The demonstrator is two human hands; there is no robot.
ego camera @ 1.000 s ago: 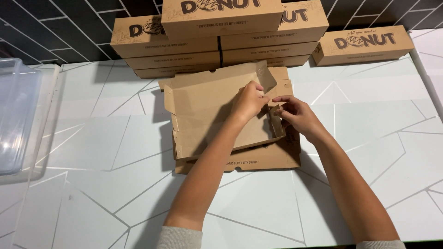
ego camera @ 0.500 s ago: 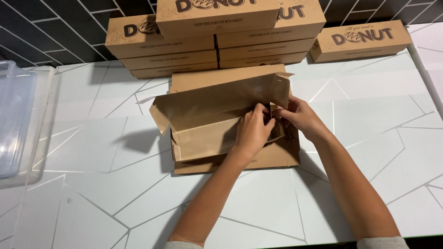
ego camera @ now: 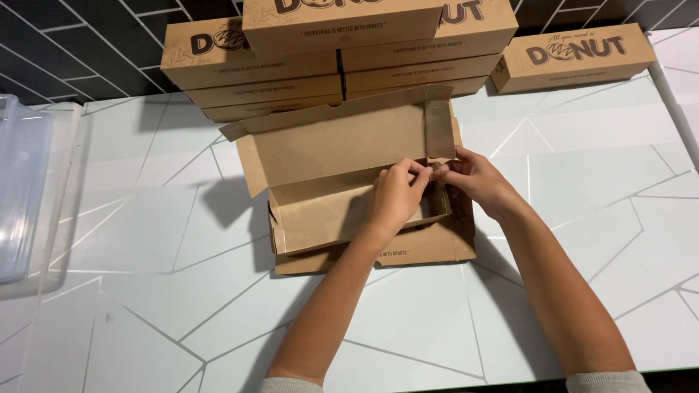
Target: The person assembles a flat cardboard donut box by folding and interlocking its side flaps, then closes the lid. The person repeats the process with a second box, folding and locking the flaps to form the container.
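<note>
Both hands, left (ego camera: 397, 195) and right (ego camera: 473, 182), pinched the right end flap of an empty, half-folded brown cardboard box (ego camera: 342, 160); closed printed boxes (ego camera: 342, 44) stood stacked behind.

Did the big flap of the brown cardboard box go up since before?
Yes. The brown cardboard box's flap has swung upward, toward the stacked boxes behind it.

The scene is brightly and evenly lit from above. Soft shadows are cast to the left of the half-folded box (ego camera: 342, 182) onto the glossy white tabletop (ego camera: 575, 145) — faint sheen, no harsh glare. Focus is sharp throughout; straight lines are bent slightly at the edges.
</note>
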